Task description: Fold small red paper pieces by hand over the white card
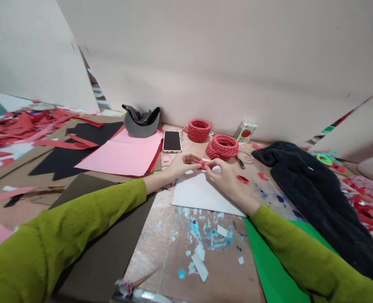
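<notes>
Small red paper piece (203, 164) at the centre of the frame, above the far edge of a white sheet (205, 192). Left hand (182, 165) mostly closed, thumb and fingertips pinching the piece at its left end. Right hand (222, 175) likewise, thumb and forefinger on its right end, remaining fingers loosely curled.

Step in hand, as judged: fine two-handed fingertip work, probably folding or creasing; the fold itself too small to make out. Next move would seem to call for a light, even pinch, one hand steadying while the other presses or turns the paper.

Just beyond the hands, upper centre: two textured red rings, the farther one (199, 131) behind and left of the nearer (222, 148). Right of centre, two loose red scraps: one (243, 179) near the right hand, another (263, 176) farther out. Phone (171, 141) left of the rings; pink paper (126, 152) beyond it, left.
</notes>
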Motion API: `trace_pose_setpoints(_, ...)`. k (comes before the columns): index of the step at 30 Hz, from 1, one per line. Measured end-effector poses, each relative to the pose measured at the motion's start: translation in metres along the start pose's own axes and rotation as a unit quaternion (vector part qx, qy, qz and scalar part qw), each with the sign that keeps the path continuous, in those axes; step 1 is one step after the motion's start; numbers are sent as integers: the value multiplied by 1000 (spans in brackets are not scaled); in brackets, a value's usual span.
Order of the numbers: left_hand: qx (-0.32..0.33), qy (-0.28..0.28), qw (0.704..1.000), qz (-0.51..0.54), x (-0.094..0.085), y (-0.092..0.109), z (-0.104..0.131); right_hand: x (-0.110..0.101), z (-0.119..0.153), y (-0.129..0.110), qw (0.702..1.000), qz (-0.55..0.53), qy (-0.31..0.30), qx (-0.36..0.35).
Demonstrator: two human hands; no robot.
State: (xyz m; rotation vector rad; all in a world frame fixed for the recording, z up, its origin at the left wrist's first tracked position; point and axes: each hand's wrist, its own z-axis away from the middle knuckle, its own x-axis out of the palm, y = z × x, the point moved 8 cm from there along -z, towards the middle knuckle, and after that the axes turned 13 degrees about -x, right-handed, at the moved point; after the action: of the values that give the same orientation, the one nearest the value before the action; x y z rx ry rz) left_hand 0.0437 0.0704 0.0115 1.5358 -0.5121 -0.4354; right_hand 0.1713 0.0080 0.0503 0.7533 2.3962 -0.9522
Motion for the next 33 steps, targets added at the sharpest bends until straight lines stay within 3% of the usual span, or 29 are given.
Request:
trace_pose_setpoints(7, 15, -9, 999, -40, 2, 0, 0, 1, 3, -19, 990, 95, -6, -102)
trace_pose_setpoints(14, -16, 15, 1000, 10, -3, -1, 2, 2, 5, -24, 987, 83, -13, -141)
trace_pose_setpoints(21, -36, -24, 999, 13, 2, 2, 5, -3, 7, -18, 988, 63, 11, -139)
trace_pose_setpoints(29, -15, -12, 1000, -15, -1, 4, 4, -11, 3, -13, 995, 1, 55, -81)
trace_pose_setpoints(33, -34, -16, 999, 13, -1, -3, 3, -7, 0, -8, 997, -48, 23, -50)
